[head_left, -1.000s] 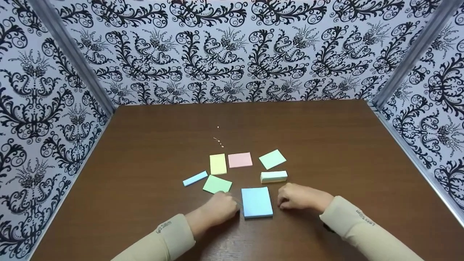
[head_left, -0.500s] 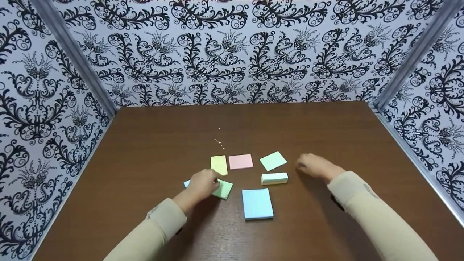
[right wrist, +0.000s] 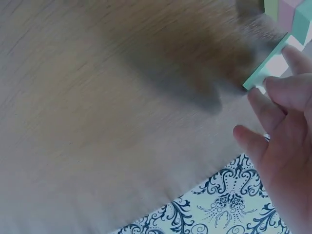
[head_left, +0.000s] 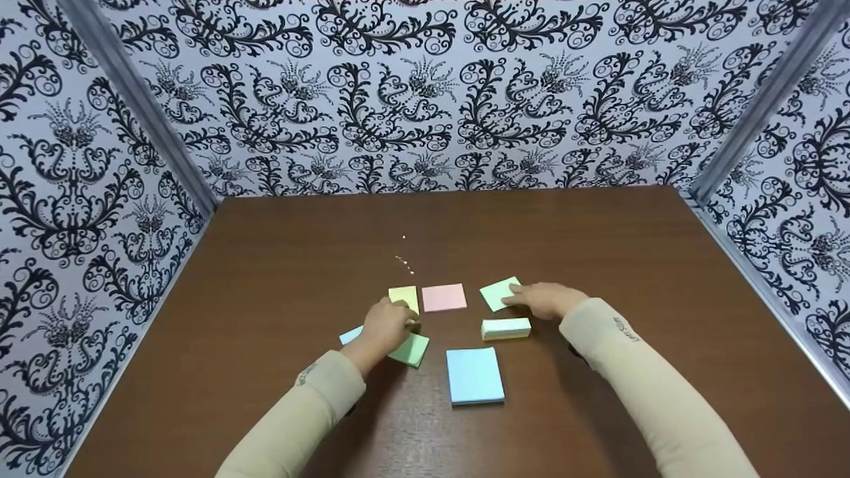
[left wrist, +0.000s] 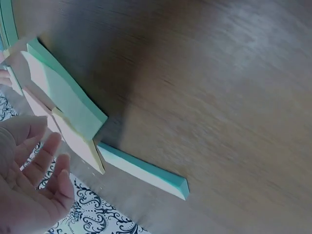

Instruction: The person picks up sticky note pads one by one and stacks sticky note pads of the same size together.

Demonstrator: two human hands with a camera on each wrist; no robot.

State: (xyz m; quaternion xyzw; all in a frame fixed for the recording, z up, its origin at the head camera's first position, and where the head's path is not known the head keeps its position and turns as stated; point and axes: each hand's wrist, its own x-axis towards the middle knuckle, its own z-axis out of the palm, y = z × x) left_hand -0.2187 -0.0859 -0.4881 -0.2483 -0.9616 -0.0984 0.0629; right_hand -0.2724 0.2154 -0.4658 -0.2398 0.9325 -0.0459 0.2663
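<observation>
My left hand (head_left: 385, 325) hovers over the green sticky note pad (head_left: 410, 350), hiding part of it. Its fingertips are by the yellow sticky note pad (head_left: 402, 293); in the left wrist view the hand (left wrist: 34, 180) has loosely bent fingers with nothing between them. At the right, my right hand (head_left: 548, 301) reaches the pale green sticky note pad (head_left: 494, 296). In the right wrist view, its spread fingers touch that pad (right wrist: 277, 66). Between the two lies a pink sticky note pad (head_left: 444, 297).
A large blue sticky note stack (head_left: 475, 376) lies nearest the person. Behind it stands a thick layered block of notes (head_left: 506, 328). A narrow blue pad (head_left: 349, 335) is partly behind the left hand. Patterned walls (head_left: 425, 99) enclose the brown table (head_left: 597, 252).
Both hands have left the sides of the blue stack. The left went forward and left, over the green pad towards the yellow one; the right went forward, then left onto the pale green pad.
</observation>
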